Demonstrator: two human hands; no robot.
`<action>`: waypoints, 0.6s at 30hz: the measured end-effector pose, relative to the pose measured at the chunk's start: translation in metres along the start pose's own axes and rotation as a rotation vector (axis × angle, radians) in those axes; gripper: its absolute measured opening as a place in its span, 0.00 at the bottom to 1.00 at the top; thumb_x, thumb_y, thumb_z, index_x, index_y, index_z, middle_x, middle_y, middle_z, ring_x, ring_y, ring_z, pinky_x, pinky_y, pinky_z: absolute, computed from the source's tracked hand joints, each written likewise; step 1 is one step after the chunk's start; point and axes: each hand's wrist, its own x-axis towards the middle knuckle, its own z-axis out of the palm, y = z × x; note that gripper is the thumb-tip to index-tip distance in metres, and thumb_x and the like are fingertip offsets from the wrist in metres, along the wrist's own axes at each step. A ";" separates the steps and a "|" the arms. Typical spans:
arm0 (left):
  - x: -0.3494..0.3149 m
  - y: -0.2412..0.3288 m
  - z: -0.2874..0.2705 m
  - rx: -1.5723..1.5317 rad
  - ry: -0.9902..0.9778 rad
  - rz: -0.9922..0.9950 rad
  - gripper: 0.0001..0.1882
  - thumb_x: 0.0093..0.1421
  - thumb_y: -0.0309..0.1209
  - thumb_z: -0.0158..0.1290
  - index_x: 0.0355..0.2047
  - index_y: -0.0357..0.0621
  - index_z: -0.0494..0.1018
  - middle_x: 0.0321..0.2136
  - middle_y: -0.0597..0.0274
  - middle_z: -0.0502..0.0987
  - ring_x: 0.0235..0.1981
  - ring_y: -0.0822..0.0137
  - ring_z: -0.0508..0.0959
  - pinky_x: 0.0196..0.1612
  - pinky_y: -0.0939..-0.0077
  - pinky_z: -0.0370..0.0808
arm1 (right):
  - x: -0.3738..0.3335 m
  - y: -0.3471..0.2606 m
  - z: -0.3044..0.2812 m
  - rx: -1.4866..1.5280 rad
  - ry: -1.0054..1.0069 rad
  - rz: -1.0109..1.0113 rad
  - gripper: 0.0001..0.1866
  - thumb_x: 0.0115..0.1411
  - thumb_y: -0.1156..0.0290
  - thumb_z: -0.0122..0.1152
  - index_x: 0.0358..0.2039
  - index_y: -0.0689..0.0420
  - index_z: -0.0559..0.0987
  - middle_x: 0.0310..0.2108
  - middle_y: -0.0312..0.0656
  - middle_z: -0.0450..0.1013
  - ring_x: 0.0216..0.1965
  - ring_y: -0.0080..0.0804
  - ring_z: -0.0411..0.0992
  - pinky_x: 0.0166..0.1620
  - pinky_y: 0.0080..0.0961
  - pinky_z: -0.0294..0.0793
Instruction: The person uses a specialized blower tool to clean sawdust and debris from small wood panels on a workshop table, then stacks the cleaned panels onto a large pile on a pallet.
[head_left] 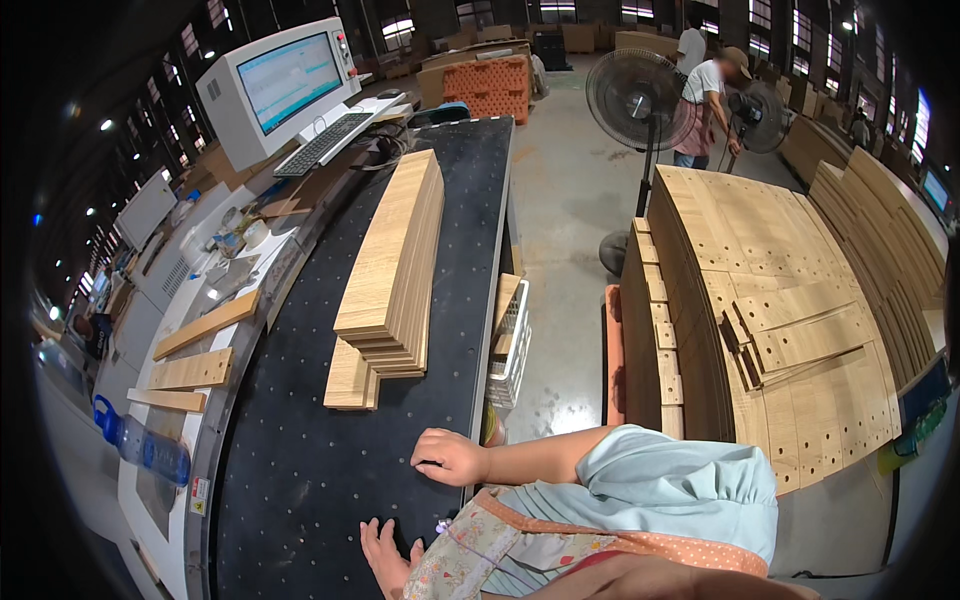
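A stack of long, light wood-grain boards (388,265) lies lengthwise on the black worktop. Its lowest boards (350,378) stick out at the near left corner. Nearer than the stack, by the worktop's right edge, is my right hand (450,458); its fingers are curled in, and nothing shows in them. Lower down, my left hand (388,558) rests on the black surface with the fingers spread and holds nothing. Neither hand touches the boards.
Left of the black worktop (290,480) stand a computer (285,85), a blue bottle (150,450) and several loose wood strips (205,325). Rightward are a white basket (510,350), a large pile of drilled boards (780,240) and a fan (640,105). A co-worker (708,95) bends beyond it.
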 end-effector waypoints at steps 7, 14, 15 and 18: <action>-0.004 -0.002 -0.008 0.029 0.040 0.015 0.30 0.46 0.32 0.59 0.50 0.38 0.64 0.55 0.43 0.59 0.61 0.42 0.52 0.60 0.53 0.52 | -0.001 -0.002 0.003 -0.113 -0.042 0.000 0.06 0.50 0.73 0.56 0.30 0.57 0.75 0.30 0.40 0.71 0.38 0.42 0.68 0.44 0.36 0.66; -0.006 0.032 -0.035 -0.026 0.160 -0.038 0.17 0.47 0.26 0.57 0.38 0.37 0.68 0.54 0.44 0.61 0.60 0.43 0.54 0.59 0.53 0.55 | 0.001 -0.002 0.002 -0.130 -0.044 0.007 0.06 0.49 0.74 0.57 0.30 0.57 0.76 0.30 0.40 0.72 0.37 0.41 0.68 0.44 0.35 0.66; -0.008 0.036 -0.042 -0.019 0.178 -0.050 0.14 0.47 0.25 0.57 0.35 0.37 0.69 0.53 0.45 0.62 0.60 0.44 0.55 0.59 0.54 0.55 | 0.003 -0.003 0.001 -0.125 -0.048 0.020 0.05 0.49 0.74 0.57 0.29 0.57 0.76 0.30 0.40 0.72 0.37 0.41 0.68 0.44 0.35 0.66; -0.022 0.037 -0.058 0.030 0.285 -0.103 0.05 0.51 0.25 0.53 0.23 0.38 0.68 0.48 0.48 0.68 0.57 0.45 0.61 0.57 0.54 0.59 | 0.008 0.001 0.008 -0.137 -0.041 -0.026 0.05 0.48 0.75 0.58 0.28 0.57 0.76 0.29 0.41 0.72 0.35 0.41 0.69 0.41 0.34 0.68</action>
